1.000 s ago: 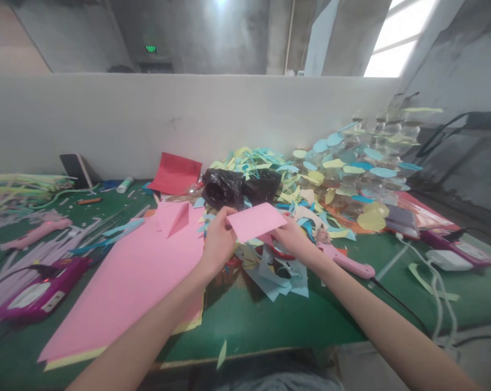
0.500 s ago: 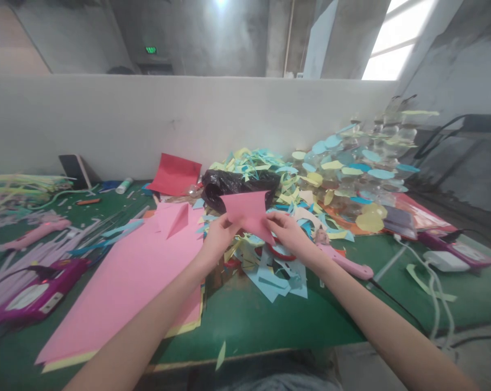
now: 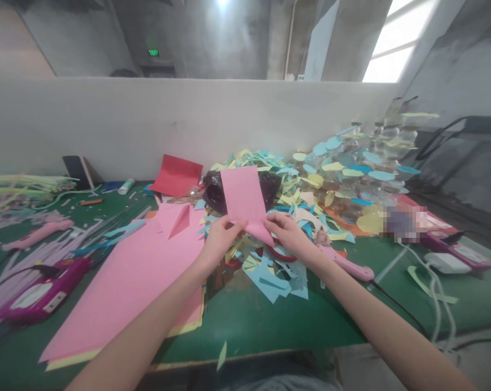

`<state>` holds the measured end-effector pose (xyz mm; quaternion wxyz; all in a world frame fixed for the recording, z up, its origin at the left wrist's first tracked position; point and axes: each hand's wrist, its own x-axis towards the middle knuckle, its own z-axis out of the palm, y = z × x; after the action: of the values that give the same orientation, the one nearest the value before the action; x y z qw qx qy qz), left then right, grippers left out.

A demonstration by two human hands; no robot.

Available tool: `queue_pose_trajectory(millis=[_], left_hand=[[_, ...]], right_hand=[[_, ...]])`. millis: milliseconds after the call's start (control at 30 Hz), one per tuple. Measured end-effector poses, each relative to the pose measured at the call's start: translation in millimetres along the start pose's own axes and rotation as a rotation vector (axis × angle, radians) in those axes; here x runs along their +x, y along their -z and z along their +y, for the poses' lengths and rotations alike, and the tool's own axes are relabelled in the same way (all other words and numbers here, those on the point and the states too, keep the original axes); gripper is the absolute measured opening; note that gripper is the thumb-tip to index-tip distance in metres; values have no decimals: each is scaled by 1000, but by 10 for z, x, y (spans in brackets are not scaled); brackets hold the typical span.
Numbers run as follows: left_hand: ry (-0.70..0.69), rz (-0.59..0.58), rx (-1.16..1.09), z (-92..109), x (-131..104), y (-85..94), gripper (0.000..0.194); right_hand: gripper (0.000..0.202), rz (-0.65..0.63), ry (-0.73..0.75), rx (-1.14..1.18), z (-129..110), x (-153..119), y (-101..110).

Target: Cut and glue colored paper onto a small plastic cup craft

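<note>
A small pink paper (image 3: pixel 244 193) stands upright between my hands, its lower end bent towards me. My left hand (image 3: pixel 224 234) pinches its lower left edge, thumb and fingers together. On the lower right edge, my right hand (image 3: pixel 284 228) is closed on the same paper. Behind it lies a black plastic bag (image 3: pixel 215 191). Below my hands are light blue paper scraps (image 3: pixel 272 279) and red-handled scissors (image 3: pixel 285 254), partly hidden. Large pink sheets (image 3: pixel 135 277) are stacked left of my hands.
Pink glue guns (image 3: pixel 349 265) and purple devices (image 3: pixel 45 290) with cables lie on both sides of the green table (image 3: pixel 237 326). Clear bottles with paper discs (image 3: pixel 381 175) crowd the back right. A red sheet (image 3: pixel 177 176) and a phone (image 3: pixel 77 171) are at the back left.
The upper part of the small pink paper, folded down earlier, now stands up taller. Both hands keep hold of it in nearly the same place.
</note>
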<state>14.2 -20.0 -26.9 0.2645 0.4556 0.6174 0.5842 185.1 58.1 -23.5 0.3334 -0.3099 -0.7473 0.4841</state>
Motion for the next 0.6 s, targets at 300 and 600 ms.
queue_pose_trajectory(millis=[300,600], left_hand=[[9,-6,-21,43,31,15,34],[-28,-179,151,54,123,216,18]], right_hand=[[27,32,-1,62,39,27,11],[27,62,49,65,133,86,52]])
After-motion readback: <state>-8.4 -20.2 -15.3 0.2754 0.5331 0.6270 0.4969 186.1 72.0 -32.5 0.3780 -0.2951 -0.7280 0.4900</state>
